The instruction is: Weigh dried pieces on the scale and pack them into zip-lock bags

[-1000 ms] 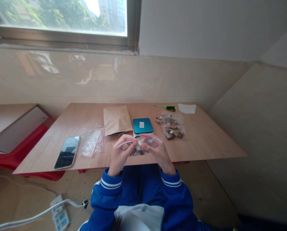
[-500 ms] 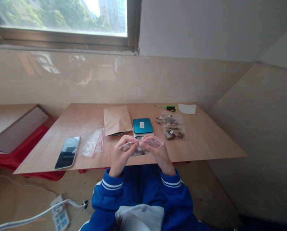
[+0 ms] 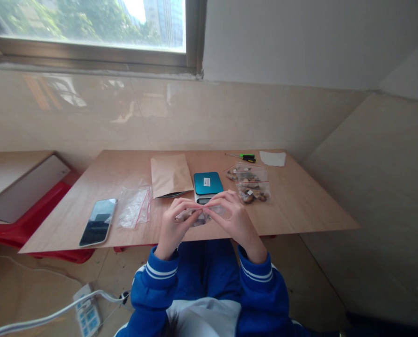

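A clear zip bag (image 3: 199, 219) with small pieces inside hangs between my hands above the table's front edge. My left hand (image 3: 176, 223) pinches its top edge near the middle. Thumb and fingers of my right hand (image 3: 233, 216) pinch the same edge, so the fingertips of both hands almost meet. Part of the bag is hidden behind my fingers. Just beyond them lies a small digital scale with a blue top (image 3: 208, 183). To its right are filled zip bags of dried brown mushroom-like pieces (image 3: 253, 189).
A brown paper pouch (image 3: 171, 176) lies left of the scale, with flat clear zip bags (image 3: 135, 207) and a phone (image 3: 98, 223) further left. A green-handled screwdriver (image 3: 247, 157) and a white paper piece (image 3: 272, 158) lie at the back. A power strip (image 3: 87, 311) is on the floor.
The bag's mouth was spread into an oval and now looks flattened between my fingers. My right hand has turned over its right side, covering more of it.
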### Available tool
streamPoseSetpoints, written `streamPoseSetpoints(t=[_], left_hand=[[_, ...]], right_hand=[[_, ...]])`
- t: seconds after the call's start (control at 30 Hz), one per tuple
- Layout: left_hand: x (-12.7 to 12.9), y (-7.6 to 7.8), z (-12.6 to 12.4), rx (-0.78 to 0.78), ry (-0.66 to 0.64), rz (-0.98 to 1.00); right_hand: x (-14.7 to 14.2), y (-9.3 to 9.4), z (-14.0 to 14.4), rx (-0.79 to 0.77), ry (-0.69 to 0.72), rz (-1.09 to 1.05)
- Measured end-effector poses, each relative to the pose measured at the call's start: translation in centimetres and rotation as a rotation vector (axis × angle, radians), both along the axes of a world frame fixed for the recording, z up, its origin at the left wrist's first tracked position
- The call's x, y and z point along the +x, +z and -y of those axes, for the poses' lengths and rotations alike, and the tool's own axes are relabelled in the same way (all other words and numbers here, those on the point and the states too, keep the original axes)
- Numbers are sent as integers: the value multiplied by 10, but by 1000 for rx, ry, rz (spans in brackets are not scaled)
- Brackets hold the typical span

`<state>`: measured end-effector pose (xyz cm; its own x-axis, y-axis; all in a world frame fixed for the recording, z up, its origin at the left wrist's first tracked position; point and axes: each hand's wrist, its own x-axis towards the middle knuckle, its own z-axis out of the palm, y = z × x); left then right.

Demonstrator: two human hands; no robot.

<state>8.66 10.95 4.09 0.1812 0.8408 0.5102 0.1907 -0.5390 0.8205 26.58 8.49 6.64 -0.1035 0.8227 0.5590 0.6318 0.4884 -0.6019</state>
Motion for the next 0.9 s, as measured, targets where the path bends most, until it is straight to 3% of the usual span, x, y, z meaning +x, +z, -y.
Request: streamPoseSetpoints(t=[0.17, 0.4, 0.6, 0.9], left_hand=[[0, -3, 0, 5, 10, -33], [-1, -7, 0, -108, 48, 21], [6, -14, -2, -32, 139, -24], [2, -22, -6, 37, 152, -84]], right_hand=[[-3, -11, -7, 67, -29, 39], [-7, -16, -9, 130, -114, 86], [-17, -20, -10, 124, -230, 154], [-15, -16, -11, -64, 6, 70]])
